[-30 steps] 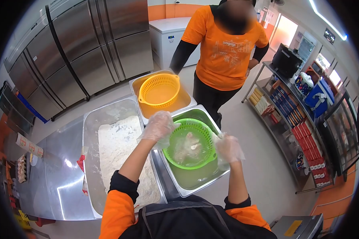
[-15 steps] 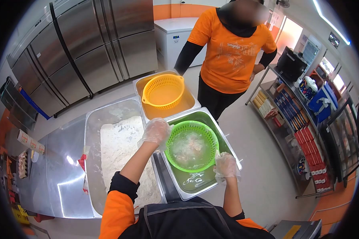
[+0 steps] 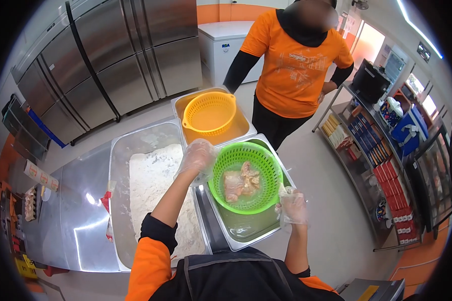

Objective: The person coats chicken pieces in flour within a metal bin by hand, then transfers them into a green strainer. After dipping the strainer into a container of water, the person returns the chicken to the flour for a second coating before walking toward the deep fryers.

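Observation:
A green plastic colander [image 3: 271, 173] is raised and slightly tilted over a metal pan [image 3: 289, 173] of cloudy liquid. Inside it lie pieces of what looks like raw chicken [image 3: 234, 186]. My left hand [image 3: 198, 157], in a clear plastic glove, grips the colander's left rim. On the opposite side, my gloved right hand [image 3: 293, 206] closes on the right rim handle. To the left, a large metal pan [image 3: 116, 210] holds white flour [image 3: 154, 175]. A yellow colander [image 3: 188, 111] sits in another pan of orange-tinted liquid behind the green one.
Across from me stands a person in an orange shirt [image 3: 301, 75], one arm reaching down behind the yellow colander's pan. A steel table [image 3: 78, 185] extends left. Shelves with boxes [image 3: 366, 135] are at the right; steel refrigerators [image 3: 110, 60] and a white chest freezer [image 3: 226, 52] stand behind.
The green colander has come up with both hands on it and tilts more. Liquid has drained from it, so the meat pieces now show clearly.

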A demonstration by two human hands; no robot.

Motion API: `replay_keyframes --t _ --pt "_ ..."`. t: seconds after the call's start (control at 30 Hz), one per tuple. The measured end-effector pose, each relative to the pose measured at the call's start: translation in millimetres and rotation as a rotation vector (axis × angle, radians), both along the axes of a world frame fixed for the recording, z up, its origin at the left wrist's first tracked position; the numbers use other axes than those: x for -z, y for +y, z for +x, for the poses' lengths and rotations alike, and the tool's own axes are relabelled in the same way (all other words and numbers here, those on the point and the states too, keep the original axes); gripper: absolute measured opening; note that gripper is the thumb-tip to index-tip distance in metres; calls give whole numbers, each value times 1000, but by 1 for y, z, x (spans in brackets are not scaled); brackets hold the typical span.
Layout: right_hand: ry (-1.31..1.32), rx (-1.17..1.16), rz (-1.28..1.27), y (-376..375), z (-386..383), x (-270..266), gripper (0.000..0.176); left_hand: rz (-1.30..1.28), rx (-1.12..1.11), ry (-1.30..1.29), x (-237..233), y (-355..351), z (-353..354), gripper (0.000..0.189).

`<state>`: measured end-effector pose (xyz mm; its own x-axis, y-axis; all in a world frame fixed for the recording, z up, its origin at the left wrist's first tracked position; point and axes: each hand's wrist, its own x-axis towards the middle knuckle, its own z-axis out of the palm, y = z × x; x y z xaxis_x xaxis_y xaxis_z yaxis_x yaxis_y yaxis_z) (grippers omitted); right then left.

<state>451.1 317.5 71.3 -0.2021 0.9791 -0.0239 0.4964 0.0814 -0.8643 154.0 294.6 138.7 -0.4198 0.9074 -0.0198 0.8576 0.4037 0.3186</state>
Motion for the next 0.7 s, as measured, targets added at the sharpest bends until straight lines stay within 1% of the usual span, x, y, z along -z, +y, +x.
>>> replay_keyframes --t 0.1,0.2,0.3,0.4,0.5,0.6,0.7 --pt "-6 31 -18 -8 -2 -17 19 41 -42 -124 -22 -13 5 37" --pt "89 14 66 -19 -7 -42 20 26 -59 -171 -40 -24 9 46" --pt "246 -20 12 -21 -7 -49 22 110 -33 -244 -47 -39 7 45" --pt "217 4 18 -35 -12 -71 22 158 14 -238 -51 -48 4 41" --pt "345 -20 13 -38 -9 -74 25 166 13 -268 -66 -57 7 40" --pt "399 26 47 -43 -9 -72 33 191 47 -206 -66 -61 3 40" --pt "437 -24 16 -52 -12 -83 33 251 129 -84 -62 -63 -1 41"
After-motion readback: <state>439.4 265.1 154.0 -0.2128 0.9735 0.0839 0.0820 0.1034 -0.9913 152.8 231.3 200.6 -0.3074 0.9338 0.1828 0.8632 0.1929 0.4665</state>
